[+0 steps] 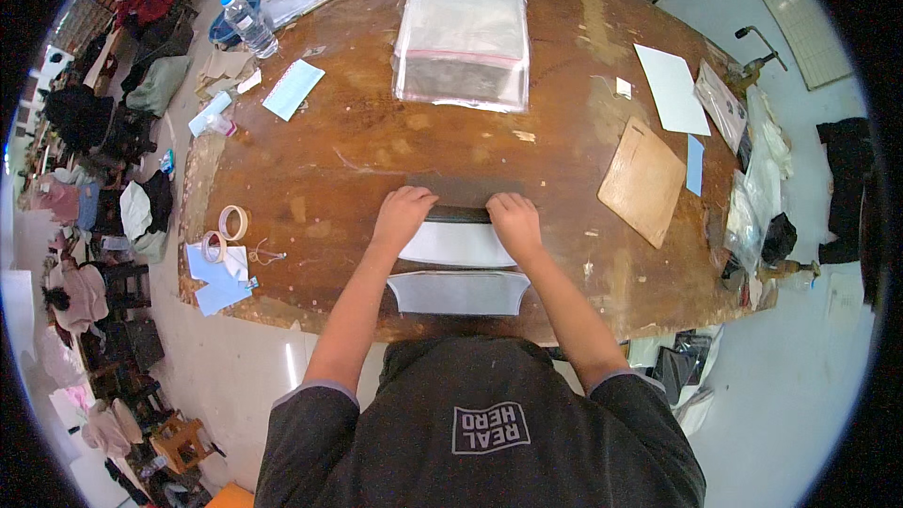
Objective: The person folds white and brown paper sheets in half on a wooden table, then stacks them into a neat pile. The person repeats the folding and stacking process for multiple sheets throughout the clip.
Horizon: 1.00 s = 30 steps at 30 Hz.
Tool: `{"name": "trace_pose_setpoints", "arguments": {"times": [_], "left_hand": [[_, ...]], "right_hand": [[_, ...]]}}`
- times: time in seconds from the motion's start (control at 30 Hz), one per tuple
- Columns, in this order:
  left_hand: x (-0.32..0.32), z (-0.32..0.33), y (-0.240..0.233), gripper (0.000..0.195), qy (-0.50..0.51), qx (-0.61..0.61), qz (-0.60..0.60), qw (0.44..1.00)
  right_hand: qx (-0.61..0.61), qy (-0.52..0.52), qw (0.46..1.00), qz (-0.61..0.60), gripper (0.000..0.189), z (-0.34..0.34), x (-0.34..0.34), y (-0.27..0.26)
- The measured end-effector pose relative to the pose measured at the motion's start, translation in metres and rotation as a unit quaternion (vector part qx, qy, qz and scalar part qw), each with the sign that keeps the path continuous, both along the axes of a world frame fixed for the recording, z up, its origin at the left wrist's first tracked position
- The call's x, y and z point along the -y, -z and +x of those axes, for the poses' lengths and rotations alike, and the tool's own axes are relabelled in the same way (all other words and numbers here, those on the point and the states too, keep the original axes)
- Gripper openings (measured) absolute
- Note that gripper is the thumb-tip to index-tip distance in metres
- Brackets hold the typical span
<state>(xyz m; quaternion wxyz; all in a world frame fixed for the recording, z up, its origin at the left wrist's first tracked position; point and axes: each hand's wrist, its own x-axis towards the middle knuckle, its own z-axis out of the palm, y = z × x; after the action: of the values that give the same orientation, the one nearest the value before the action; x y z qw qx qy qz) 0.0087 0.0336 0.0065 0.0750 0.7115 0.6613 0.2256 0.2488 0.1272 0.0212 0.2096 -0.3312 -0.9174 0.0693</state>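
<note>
In the middle of the worn wooden table [338,212], my left hand [405,215] and my right hand [515,222] are placed at the two ends of a dark folded edge [460,214]. Fingers of both hands are curled down over that edge, which looks like thin dark fabric. A white curved panel [457,243] lies flat just below the edge, between my wrists. Closer to my body is a grey panel [458,294] with a dark border and flared upper corners. Both thumbs are largely hidden.
A stack of clear plastic sleeves [462,28] lies at the far side. To the right rests a wooden board [642,183] near white card [674,88]. Tape rolls [233,223] and blue paper pieces [219,282] sit at left, with a water bottle [250,27] farther back.
</note>
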Motion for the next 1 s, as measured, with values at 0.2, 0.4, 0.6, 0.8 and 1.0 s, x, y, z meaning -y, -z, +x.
{"name": "trace_pose_setpoints", "arguments": {"times": [0.2, 0.4, 0.6, 0.8, 1.0], "left_hand": [[0.008, -0.009, -0.040, 0.010, -0.004, 0.010, 0.073, 0.997], [0.082, 0.002, -0.076, 0.023, -0.144, 0.310, 0.001, 0.940], [0.153, 0.038, -0.047, 0.039, -0.207, 0.484, -0.063, 0.848], [0.163, 0.046, -0.011, 0.040, -0.259, 0.416, -0.067, 0.869], [0.157, 0.051, -0.007, 0.043, -0.286, 0.317, -0.104, 0.898]], "right_hand": [[-0.020, 0.074, 0.996, -0.044, 0.006, 0.028, 0.001, -0.017], [-0.312, 0.120, 0.887, -0.319, 0.012, 0.078, 0.053, -0.044], [-0.270, 0.204, 0.783, -0.521, 0.018, 0.121, 0.117, -0.028], [-0.179, 0.264, 0.817, -0.480, 0.019, 0.111, 0.117, -0.011], [-0.097, 0.240, 0.909, -0.327, 0.022, 0.115, 0.111, 0.026]]}}
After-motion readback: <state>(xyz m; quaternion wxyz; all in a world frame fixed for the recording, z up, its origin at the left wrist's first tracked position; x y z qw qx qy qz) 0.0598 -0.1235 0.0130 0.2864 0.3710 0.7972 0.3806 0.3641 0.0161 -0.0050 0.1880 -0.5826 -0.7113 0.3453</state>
